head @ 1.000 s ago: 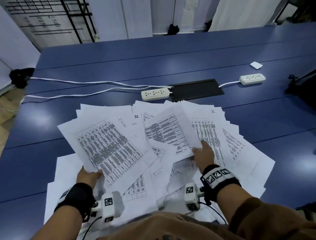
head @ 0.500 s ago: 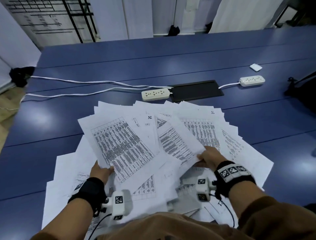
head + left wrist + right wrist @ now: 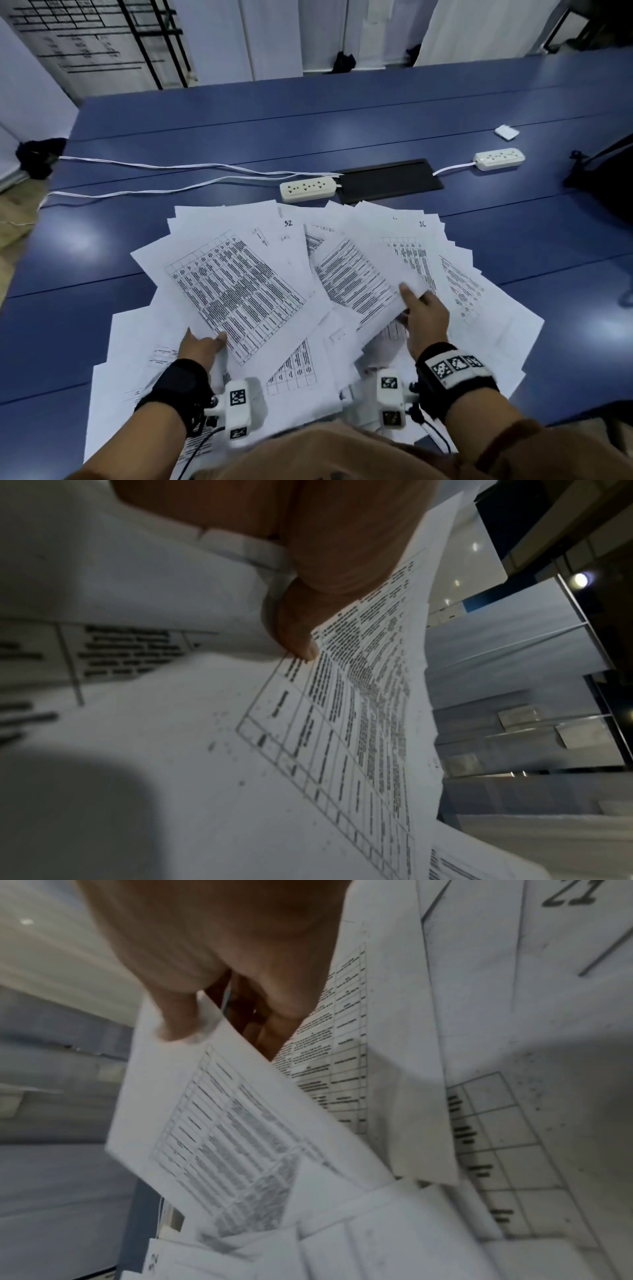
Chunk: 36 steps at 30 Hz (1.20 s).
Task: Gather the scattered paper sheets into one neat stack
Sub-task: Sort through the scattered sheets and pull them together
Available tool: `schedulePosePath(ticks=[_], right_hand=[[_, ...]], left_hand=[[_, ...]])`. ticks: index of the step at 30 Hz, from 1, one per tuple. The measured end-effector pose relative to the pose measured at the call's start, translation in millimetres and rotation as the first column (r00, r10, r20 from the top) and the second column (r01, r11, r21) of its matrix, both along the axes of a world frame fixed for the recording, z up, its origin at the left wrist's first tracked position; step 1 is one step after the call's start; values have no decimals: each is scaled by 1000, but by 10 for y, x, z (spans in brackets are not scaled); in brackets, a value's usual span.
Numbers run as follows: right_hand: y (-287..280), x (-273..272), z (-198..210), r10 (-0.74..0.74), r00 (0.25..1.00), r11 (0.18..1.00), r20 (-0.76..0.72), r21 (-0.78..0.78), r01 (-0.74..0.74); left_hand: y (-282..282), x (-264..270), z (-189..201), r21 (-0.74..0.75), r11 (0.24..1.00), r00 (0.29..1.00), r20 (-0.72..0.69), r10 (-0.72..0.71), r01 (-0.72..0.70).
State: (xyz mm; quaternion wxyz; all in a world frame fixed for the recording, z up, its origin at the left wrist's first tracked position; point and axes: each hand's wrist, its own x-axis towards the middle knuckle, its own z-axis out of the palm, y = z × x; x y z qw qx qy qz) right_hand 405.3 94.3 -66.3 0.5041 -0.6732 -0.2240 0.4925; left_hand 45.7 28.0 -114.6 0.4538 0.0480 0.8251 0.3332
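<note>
Several white printed sheets (image 3: 479,308) lie fanned and overlapping on the blue table (image 3: 308,137) in front of me. My left hand (image 3: 202,346) pinches the near corner of a lifted bundle of table-printed sheets (image 3: 233,291); in the left wrist view its thumb (image 3: 301,639) presses on the top sheet (image 3: 342,723). My right hand (image 3: 423,308) grips the near edge of another raised bundle of sheets (image 3: 352,277), with the thumb on top. The right wrist view shows that thumb (image 3: 178,1020) on the sheet (image 3: 222,1123) and fingers beneath it.
Two white power strips (image 3: 307,187) (image 3: 499,158) with white cables (image 3: 171,167) lie beyond the papers, beside a black cable hatch (image 3: 388,181). A small white pad (image 3: 506,132) sits far right. A dark bag (image 3: 603,192) is at the right edge.
Both hands have drawn their bundles closer together toward the middle. The left bundle has swung right and more upright; the right hand has shifted right and gripped its sheets from the edge.
</note>
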Motion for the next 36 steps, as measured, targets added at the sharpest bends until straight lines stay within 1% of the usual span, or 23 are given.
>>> schedulePosePath(ticks=[2,3,4,5,6,8,10,11,13,16,17,18,21,22,24,27,28,29,30,31,32,34,36], right_hand=[[81,28,77,32,987,999,-158,43,-26],[87,1,98,99,975,995,-199,20,-97],[65,-43,66,167,961,983,-222,-32,-178],[27,-93,34,224,949,963,-223,-98,-250],[-9,-148,-21,255,947,944,-197,-162,-288],[-46,-208,-123,237,966,937,-103,-238,-256],[20,-178,-179,237,967,942,96,-267,-204],[77,-137,-161,259,945,941,198,-272,-201],[197,-57,-59,342,892,923,295,-282,-261],[325,3,144,565,749,816,347,-371,-443],[371,-7,161,602,722,788,342,-398,-470],[398,-23,177,627,726,765,283,-398,-506],[336,-102,155,578,816,766,13,-354,-537],[279,-156,189,581,812,756,-45,-340,-560],[178,-233,151,622,780,740,-64,-276,-613],[80,-180,-56,607,792,776,68,-265,-572],[75,-150,-113,582,807,798,96,-257,-545],[82,-105,-150,558,824,815,104,-257,-519],[90,-62,-135,540,836,826,99,-249,-505],[107,-11,-129,509,855,844,95,-252,-474],[121,50,-128,480,873,859,90,-249,-447],[148,150,-147,436,897,875,68,-265,-406],[155,203,-195,391,920,890,24,-263,-371]], left_hand=[[-44,65,88,40,997,998,19,-60,59],[-40,100,138,69,995,996,48,-70,67],[-40,111,175,45,996,994,70,-83,80],[-35,143,221,44,998,993,105,-54,50],[-45,152,229,52,995,993,72,-90,86],[-60,170,295,78,981,984,-40,-175,178],[-59,159,306,63,972,974,-37,-225,227],[-59,178,315,69,966,968,-20,-250,251],[-41,228,328,43,949,950,-42,-310,312],[38,348,316,68,904,907,-18,-422,422],[65,402,313,68,881,884,-14,-468,468],[90,461,319,55,858,859,-17,-511,511],[180,674,342,71,797,800,-36,-599,600],[196,749,356,89,787,791,-27,-611,611],[215,876,383,112,767,774,-34,-632,632],[220,920,350,135,742,754,-98,-650,657],[234,867,343,112,765,772,-147,-618,634],[249,778,335,102,815,814,-203,-544,570],[256,657,328,98,878,867,-243,-436,469],[264,523,323,84,929,900,-295,-322,360],[252,385,328,28,964,906,-347,-240,266],[191,182,349,-89,992,903,-412,-119,90],[127,139,367,-84,996,922,-387,-18,-16]])
